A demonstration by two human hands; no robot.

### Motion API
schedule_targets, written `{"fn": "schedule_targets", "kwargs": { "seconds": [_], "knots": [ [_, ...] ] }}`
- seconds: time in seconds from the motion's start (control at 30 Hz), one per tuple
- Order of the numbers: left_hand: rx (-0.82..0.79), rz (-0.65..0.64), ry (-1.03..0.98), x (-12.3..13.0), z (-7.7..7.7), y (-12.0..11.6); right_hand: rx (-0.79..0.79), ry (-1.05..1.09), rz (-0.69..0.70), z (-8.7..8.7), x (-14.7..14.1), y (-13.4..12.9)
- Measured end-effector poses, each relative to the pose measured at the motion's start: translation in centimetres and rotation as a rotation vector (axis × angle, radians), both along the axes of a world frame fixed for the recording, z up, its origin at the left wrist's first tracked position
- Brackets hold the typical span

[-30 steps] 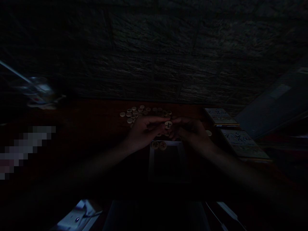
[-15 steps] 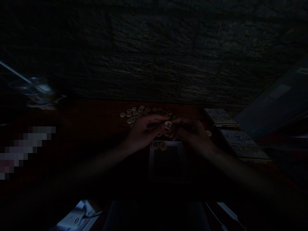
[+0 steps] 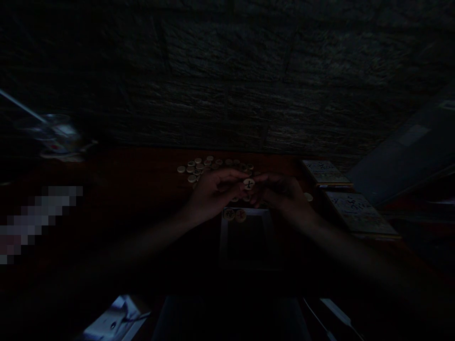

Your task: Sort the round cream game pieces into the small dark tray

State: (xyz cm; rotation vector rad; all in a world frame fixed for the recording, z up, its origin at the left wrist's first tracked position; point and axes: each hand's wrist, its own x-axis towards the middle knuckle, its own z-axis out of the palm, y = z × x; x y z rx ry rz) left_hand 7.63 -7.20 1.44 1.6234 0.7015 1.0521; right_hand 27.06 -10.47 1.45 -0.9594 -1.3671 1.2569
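Between my two hands is a round pale piece with a dark character (image 3: 249,184), its face turned toward me. My left hand (image 3: 215,192) grips it from the left with thumb and fingers, and my right hand (image 3: 284,194) closes on its right side. Just below them, two round pieces, one with a dark mark (image 3: 229,214) and one with a reddish mark (image 3: 241,216), lie side by side at the top left of an open box (image 3: 223,241). Several more round pieces (image 3: 191,169) are spread on the table behind my left hand.
Two flat boxes with printed lids (image 3: 325,173) (image 3: 359,213) lie at the right of the dark red table (image 3: 142,166). A lone pale piece (image 3: 308,196) sits beside my right hand. A clear cup (image 3: 60,135) stands far left. A stone wall (image 3: 227,94) rises behind.
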Motion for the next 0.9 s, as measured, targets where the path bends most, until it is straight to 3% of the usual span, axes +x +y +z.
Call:
{"fn": "schedule_targets", "kwargs": {
  "seconds": [0.9],
  "knots": [
    [-0.027,-0.006,-0.004,-0.08,0.00,0.01,0.037,-0.056,-0.094,-0.07,0.19,-0.03]
  ]
}}
